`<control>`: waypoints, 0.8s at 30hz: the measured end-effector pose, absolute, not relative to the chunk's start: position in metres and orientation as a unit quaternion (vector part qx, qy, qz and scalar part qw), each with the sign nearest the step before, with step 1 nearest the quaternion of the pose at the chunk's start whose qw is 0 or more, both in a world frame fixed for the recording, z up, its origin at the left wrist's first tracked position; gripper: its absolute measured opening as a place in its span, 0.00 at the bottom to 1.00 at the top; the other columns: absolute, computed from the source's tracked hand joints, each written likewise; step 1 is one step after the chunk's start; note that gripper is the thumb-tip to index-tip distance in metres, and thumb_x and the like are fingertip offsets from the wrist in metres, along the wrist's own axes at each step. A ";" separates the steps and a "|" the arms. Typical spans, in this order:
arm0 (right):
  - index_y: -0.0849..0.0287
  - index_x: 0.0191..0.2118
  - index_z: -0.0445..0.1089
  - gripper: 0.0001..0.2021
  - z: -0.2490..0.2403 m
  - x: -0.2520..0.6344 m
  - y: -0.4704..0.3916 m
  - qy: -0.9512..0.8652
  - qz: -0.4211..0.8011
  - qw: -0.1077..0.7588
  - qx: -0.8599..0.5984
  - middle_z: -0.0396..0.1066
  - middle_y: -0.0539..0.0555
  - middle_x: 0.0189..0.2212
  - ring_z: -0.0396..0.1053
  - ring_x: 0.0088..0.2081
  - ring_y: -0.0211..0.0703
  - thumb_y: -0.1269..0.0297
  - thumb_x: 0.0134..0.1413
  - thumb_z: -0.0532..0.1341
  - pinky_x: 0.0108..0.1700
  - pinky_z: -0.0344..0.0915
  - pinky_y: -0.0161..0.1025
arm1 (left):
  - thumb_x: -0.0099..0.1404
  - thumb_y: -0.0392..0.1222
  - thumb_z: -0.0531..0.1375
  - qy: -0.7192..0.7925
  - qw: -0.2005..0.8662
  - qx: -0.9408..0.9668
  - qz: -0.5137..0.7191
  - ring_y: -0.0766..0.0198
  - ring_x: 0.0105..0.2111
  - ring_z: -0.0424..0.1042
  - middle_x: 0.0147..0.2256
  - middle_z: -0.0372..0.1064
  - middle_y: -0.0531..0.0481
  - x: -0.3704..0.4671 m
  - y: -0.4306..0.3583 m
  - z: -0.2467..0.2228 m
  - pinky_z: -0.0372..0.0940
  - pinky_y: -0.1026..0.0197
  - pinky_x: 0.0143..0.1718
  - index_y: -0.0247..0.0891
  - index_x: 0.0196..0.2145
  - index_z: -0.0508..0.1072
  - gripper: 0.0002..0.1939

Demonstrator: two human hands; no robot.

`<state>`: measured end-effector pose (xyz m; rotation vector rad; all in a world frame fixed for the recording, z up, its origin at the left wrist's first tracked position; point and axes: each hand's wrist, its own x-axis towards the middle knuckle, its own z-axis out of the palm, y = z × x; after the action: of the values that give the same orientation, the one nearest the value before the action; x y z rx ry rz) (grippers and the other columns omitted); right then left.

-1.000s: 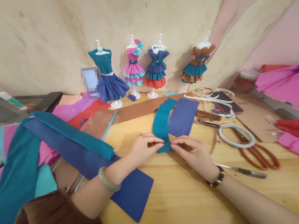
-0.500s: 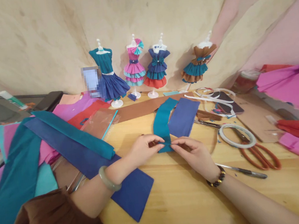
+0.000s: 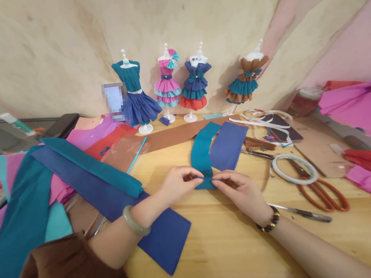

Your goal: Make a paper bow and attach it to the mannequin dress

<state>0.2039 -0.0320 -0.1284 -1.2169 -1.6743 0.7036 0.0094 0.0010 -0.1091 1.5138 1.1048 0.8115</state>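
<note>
- While both hands pinched the near end of the teal strip, the likeliest trouble looked like a crooked fold, caused by one side being gripped tighter or further along than the other.
- Thin-looking material; a slip of either fingertip could probably let the small fold spring open.
- Strip lay loose from the hands toward 12 to 1 o'clock, with the blue piece close by at 1 o'clock; a tug could shift both if they overlapped (contact unclear).
- Left forearm crossed above the long blue strip; a drop of the elbow might drag it. Couldn't tell if they touched.
- Pen lay near the right wrist, around 3 to 4 o'clock from that hand; a sideways swing could roll it.
- Left hand: thumb and forefinger pinched the strip's left edge, forearm running back to 8 o'clock.
- Right hand: thumb and forefinger pinched the right edge, forearm toward 4 o'clock.
- Both hands sat low over the tabletop, fingertips facing, just apart.
- Tape roll and scissors lay further off, about 3 o'clock from the right hand.
</note>
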 end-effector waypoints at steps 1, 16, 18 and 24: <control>0.56 0.33 0.77 0.07 -0.129 0.204 -0.032 -0.677 0.292 0.460 -0.495 0.77 0.54 0.31 0.74 0.33 0.45 0.60 0.52 0.63 0.39 0.71 0.42 | 0.53 0.35 0.62 0.459 0.526 0.630 0.340 0.68 0.24 0.66 0.25 0.72 0.51 0.009 0.001 -0.109 0.62 0.66 0.29 0.34 0.29 0.77 0.05; 0.57 0.33 0.78 0.09 -0.129 0.207 -0.031 -0.613 0.368 0.465 -0.522 0.78 0.54 0.30 0.73 0.30 0.43 0.58 0.49 0.63 0.33 0.70 0.38 | 0.51 0.33 0.62 0.434 0.611 0.557 0.358 0.72 0.22 0.64 0.22 0.69 0.54 0.006 0.006 -0.108 0.58 0.67 0.27 0.34 0.30 0.77 0.06; 0.57 0.33 0.78 0.09 -0.129 0.207 -0.031 -0.611 0.373 0.464 -0.522 0.79 0.54 0.30 0.73 0.30 0.43 0.58 0.49 0.63 0.33 0.70 0.39 | 0.51 0.33 0.62 0.429 0.610 0.560 0.360 0.72 0.22 0.63 0.22 0.69 0.55 0.005 0.006 -0.109 0.57 0.68 0.26 0.34 0.30 0.77 0.06; 0.56 0.32 0.78 0.08 -0.128 0.208 -0.030 -0.622 0.362 0.466 -0.515 0.79 0.55 0.32 0.74 0.33 0.45 0.60 0.48 0.63 0.37 0.71 0.41 | 0.52 0.33 0.60 0.431 0.587 0.583 0.361 0.70 0.23 0.63 0.22 0.69 0.54 0.003 0.007 -0.112 0.56 0.67 0.26 0.35 0.30 0.79 0.08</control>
<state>0.2079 -0.0304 -0.1275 -1.2657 -1.5266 0.8882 0.0032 0.0071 -0.1120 1.3590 1.0041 0.8417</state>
